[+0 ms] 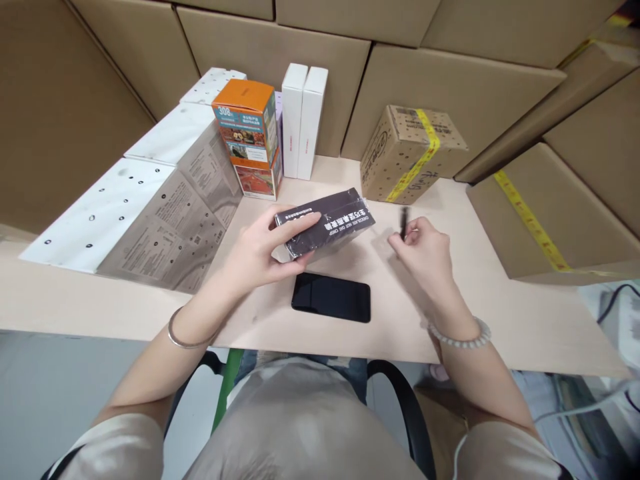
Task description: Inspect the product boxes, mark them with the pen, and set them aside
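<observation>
My left hand (257, 250) is closed around one end of a dark box of chocolate nut oat crisp (333, 223), fingers over the printed face and thumb below. Shiny clear wrap shows along the box's edges, and it is tilted above the table. To its right, my right hand (425, 253) pinches a thin black stick-like thing (404, 222), upright and blurred; its exact kind cannot be made out. The two hands are apart. Just below the box, a black smartphone (331, 297) lies flat with a dark screen.
White speckled cartons (150, 213) line the table's left side. Behind stand stacked orange boxes (247, 133) and two slim white boxes (304, 123). A yellow-taped brown carton (413, 157) sits back right, with a larger taped carton (545, 220) beside it. Big cardboard boxes (280, 53) wall the rear.
</observation>
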A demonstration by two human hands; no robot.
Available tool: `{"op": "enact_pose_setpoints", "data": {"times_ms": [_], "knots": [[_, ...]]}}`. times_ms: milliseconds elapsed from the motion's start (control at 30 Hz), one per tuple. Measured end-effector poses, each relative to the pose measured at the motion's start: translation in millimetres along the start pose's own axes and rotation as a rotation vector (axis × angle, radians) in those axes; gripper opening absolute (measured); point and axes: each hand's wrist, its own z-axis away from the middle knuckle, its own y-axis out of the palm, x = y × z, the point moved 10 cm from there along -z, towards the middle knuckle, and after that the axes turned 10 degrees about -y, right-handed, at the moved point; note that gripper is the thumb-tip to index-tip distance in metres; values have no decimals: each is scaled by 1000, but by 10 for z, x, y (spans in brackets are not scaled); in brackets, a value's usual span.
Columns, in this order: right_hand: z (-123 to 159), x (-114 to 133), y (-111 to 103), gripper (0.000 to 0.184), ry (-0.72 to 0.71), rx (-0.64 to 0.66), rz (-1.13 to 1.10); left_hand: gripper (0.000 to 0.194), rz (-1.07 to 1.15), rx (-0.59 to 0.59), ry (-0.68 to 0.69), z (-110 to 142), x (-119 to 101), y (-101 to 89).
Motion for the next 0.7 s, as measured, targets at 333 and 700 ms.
{"op": "enact_pose_setpoints", "data": {"times_ms": [333,700], "knots": [[-28,653,-495,37,-286,-215,-924,53,-133,8,61,84,-77,31],[-159,1613,-64,49,-469,283,-934,55,-115,-11,142,121,-164,45]]}}
